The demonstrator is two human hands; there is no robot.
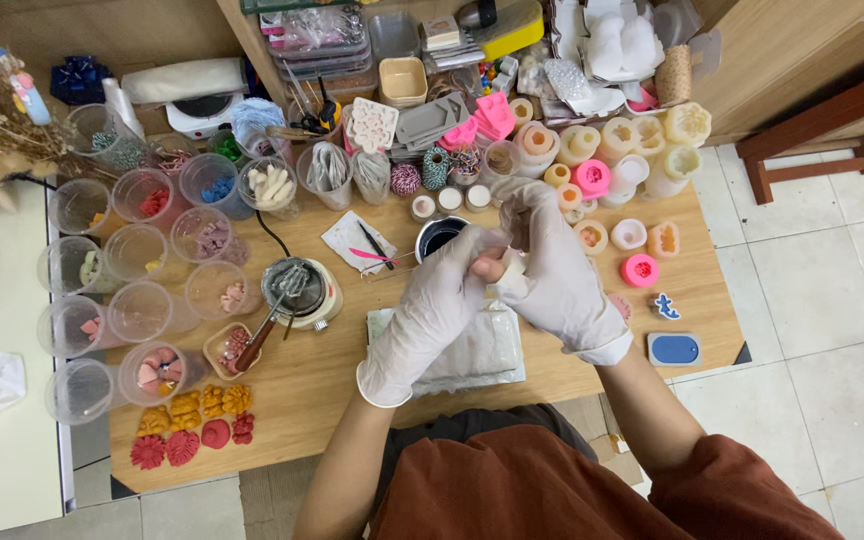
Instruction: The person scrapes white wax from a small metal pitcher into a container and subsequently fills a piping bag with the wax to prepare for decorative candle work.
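1. The left hand (442, 300) and the right hand (552, 275), both in white gloves, meet above the middle of the wooden tabletop (322, 385).
2. Between them sits a small pale mould (510, 268), pinched by fingers of both hands; the right hand wraps round it from the far side, the left hand's fingertips press on its near edge.
3. So little of the mould shows that its long axis and the way it points cannot be told.
4. Under the hands lies a white cloth (482, 350) spread flat on the tabletop.
5. Just beyond the hands stands a dark round cup (439, 236); to its left a small melting pot (297, 285) holds a tool with a wooden handle.
6. Clear plastic cups (142, 255) with coloured pieces crowd the left side, and orange and red flower-shaped pieces (192, 425) lie near the front-left corner.
7. Pink and cream moulds (592, 180) cluster at the back right.
8. A blue oval piece (674, 349) rests near the right edge.
9. The floor (822, 300) is pale tile.
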